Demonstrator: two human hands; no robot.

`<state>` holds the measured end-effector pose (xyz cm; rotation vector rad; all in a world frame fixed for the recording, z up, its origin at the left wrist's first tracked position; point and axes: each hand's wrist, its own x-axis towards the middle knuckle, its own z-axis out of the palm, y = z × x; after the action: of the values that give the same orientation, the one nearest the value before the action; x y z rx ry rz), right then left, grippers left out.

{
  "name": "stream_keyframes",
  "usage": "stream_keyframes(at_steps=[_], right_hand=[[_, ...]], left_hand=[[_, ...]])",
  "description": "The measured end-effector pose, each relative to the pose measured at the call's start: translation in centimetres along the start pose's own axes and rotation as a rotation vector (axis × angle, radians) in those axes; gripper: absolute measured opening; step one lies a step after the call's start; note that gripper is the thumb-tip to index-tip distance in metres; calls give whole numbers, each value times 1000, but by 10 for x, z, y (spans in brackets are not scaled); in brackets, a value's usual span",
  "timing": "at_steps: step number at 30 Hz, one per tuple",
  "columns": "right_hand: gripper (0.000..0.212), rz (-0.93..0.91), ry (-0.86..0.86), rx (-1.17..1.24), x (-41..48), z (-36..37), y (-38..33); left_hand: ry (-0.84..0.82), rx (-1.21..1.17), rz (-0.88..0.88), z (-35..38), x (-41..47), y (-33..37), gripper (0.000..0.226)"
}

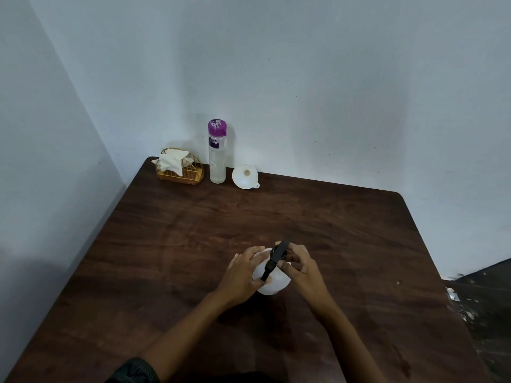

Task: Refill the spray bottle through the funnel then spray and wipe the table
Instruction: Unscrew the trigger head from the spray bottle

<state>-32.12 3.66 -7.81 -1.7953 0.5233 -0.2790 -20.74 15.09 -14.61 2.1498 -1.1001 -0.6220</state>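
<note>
A white spray bottle point(272, 284) with a black trigger head point(278, 255) stands near the middle of the dark wooden table point(171, 244). My left hand point(240, 275) holds the bottle's body from the left. My right hand point(301, 269) pinches the black spray head from the right. A white funnel point(245, 176) lies at the far edge by the wall. Beside it stands a clear water bottle point(217, 152) with a purple cap. A gold wire holder point(181, 171) with white tissues point(172, 160) sits at the far left corner.
Pale walls close the table in at the back and left. The table's right edge drops to a dark floor point(486, 294) with small bits of litter.
</note>
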Motion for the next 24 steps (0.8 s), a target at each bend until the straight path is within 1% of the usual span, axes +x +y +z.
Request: stream_keyframes(at_steps=[3, 6, 9, 12, 15, 17, 22, 24], right_hand=[[33, 27, 23, 12, 0, 3, 0], [38, 54, 101, 48, 1, 7, -1], [28, 14, 146, 18, 6, 8, -1], [25, -7, 100, -11, 8, 4, 2], [32, -4, 34, 0, 5, 0, 3], [32, 16, 2, 18, 3, -1, 3], [30, 49, -11, 14, 0, -1, 3], [35, 58, 14, 18, 1, 1, 2]], left_hand=[[13, -47, -28, -3, -1, 5, 63], [27, -72, -20, -4, -3, 7, 63], [19, -56, -22, -4, -2, 6, 63], [15, -12, 16, -2, 0, 1, 62], [-2, 2, 18, 0, 1, -2, 61], [0, -8, 14, 1, 2, -3, 60], [3, -1, 19, 2, 1, -4, 61], [15, -34, 6, 0, 0, -1, 62]])
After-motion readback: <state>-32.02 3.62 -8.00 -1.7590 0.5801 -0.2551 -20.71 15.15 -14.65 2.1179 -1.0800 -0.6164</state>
